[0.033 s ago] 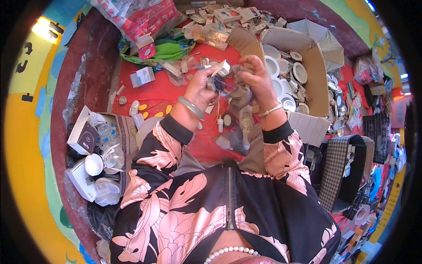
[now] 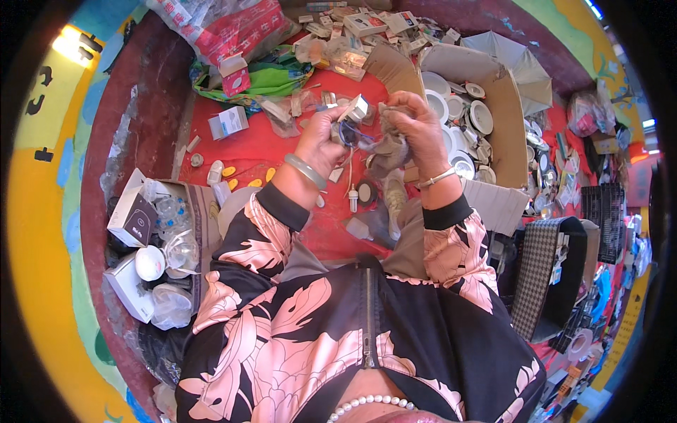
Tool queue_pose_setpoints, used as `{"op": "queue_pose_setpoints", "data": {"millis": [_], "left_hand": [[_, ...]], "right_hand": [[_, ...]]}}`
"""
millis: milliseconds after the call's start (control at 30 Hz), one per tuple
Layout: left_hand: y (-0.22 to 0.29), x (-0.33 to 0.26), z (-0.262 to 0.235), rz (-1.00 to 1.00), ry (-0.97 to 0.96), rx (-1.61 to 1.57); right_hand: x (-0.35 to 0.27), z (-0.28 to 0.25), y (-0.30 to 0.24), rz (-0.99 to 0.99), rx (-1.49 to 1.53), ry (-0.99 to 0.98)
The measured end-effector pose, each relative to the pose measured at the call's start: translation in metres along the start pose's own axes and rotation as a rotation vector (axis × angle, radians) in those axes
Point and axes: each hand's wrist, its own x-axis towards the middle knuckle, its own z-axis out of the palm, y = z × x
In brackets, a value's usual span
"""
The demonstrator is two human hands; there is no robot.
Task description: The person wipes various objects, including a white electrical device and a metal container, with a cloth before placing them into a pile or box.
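My left hand point(image 2: 322, 146) is closed around a small white block-shaped fitting point(image 2: 356, 108) with dark and blue wires point(image 2: 347, 134) below it. Its exact kind I cannot make out. Just right of it, my right hand point(image 2: 417, 127) pinches a crumpled grey cloth point(image 2: 388, 151), which hangs down toward the wires. Whether the cloth touches the fitting cannot be told. Beneath the hands, on the red ground cover, lie a white bulb-like piece on a cord point(image 2: 353, 201) and a round dark-rimmed disc point(image 2: 367, 192).
To the right, a cardboard box point(image 2: 509, 120) holds many round white lamp fittings. An open carton point(image 2: 211, 211) with bulbs and packages stands at left. Yellow pieces point(image 2: 270, 174) and a small white box point(image 2: 228, 123) lie on the red cover. Heaped small boxes point(image 2: 364, 25) sit at the back.
My right hand has shifted slightly, and the grey cloth hangs in a different shape. My left hand keeps nearly the same place with the white fitting.
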Motion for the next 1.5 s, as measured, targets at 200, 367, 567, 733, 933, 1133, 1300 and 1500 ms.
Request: {"op": "queue_pose_setpoints", "data": {"millis": [200,367,567,733,933,1133,1300,1500], "left_hand": [[0.005,0.004,-0.01,-0.037,-0.058,0.018],[-0.008,0.006,-0.005,0.098,-0.039,0.046],[-0.008,0.002,-0.004,0.171,-0.063,0.099],[-0.011,-0.007,0.009,0.202,-0.013,0.1],[-0.011,0.008,-0.008,0.169,-0.008,0.039],[-0.008,0.001,0.0,0.12,0.03,0.059],[-0.01,-0.01,0.011,0.181,0.016,0.103],[-0.013,-0.013,0.017,0.361,0.065,0.172]], "right_hand": [[-0.009,0.015,-0.007,-0.014,-0.011,-0.023],[-0.01,0.028,-0.001,0.022,-0.027,-0.091],[-0.012,0.034,0.002,-0.219,-0.21,0.028],[-0.007,0.02,-0.001,0.126,0.051,-0.08],[-0.014,0.032,-0.006,-0.315,-0.484,0.022],[-0.012,0.033,0.001,-0.247,-0.343,0.033],[-0.01,0.025,0.0,0.1,0.072,-0.049],[-0.012,0.02,-0.008,0.298,0.16,-0.192]]}}
